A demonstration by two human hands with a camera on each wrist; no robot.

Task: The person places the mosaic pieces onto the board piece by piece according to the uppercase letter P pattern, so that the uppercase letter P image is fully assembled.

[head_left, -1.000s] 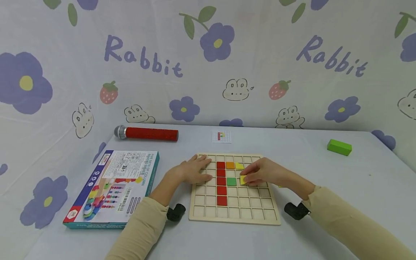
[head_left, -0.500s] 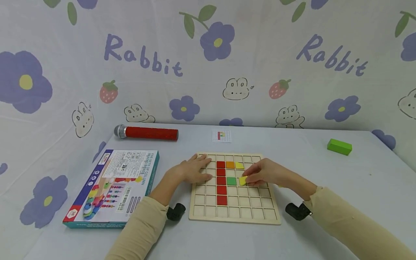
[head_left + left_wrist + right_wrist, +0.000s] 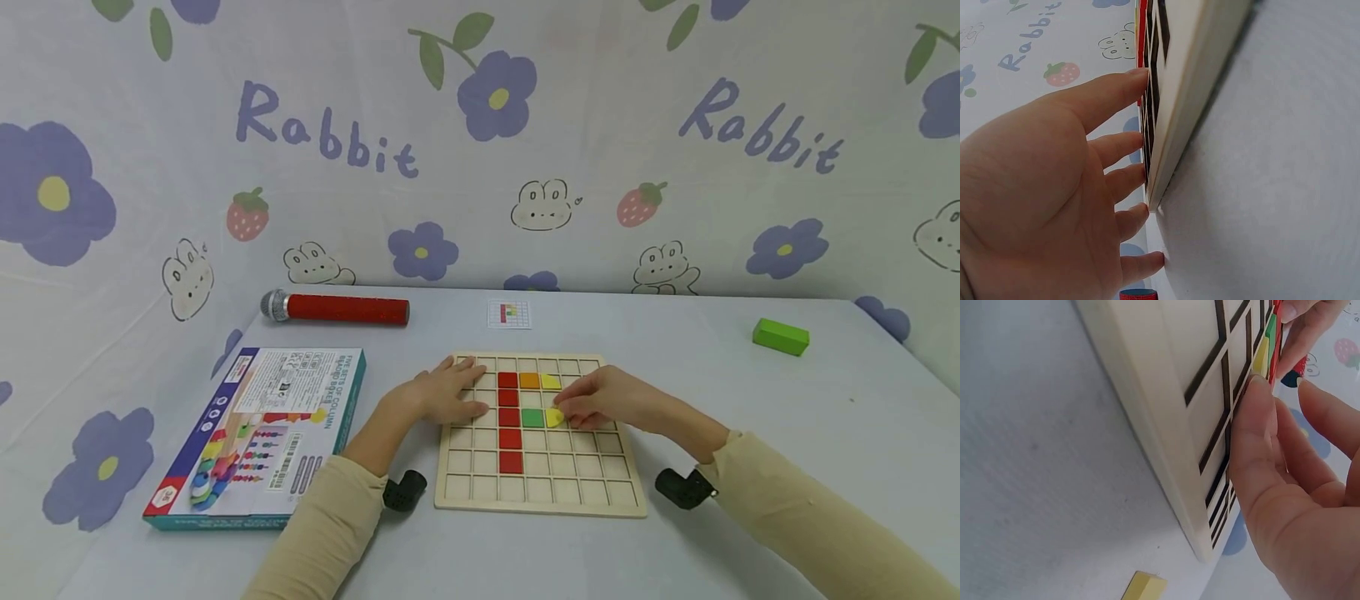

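A wooden grid board [image 3: 540, 507] lies on the table with red tiles [image 3: 510, 439], an orange tile [image 3: 529, 381], a yellow tile [image 3: 551, 382] and a green tile [image 3: 532, 418] in its cells. My left hand [image 3: 450, 395] rests on the board's left side, its fingers spread; the left wrist view shows the fingertips at the edge. With thumb and fingers, my right hand [image 3: 611, 398] holds a second yellow tile [image 3: 553, 417] at the cell just right of the green one. The fingers partly cover that tile, which also shows in the right wrist view.
A boxed set [image 3: 292, 433] lies left of the board, with a red microphone [image 3: 345, 309] behind it. A small pattern card [image 3: 509, 314] lies beyond the board, and a green block [image 3: 781, 336] at the far right. A loose yellow piece [image 3: 1144, 587] lies beside the board's right edge.
The yellow tile under my right hand has shifted slightly left and lies closer against the green tile's cell. My left hand has stayed in place on the board.
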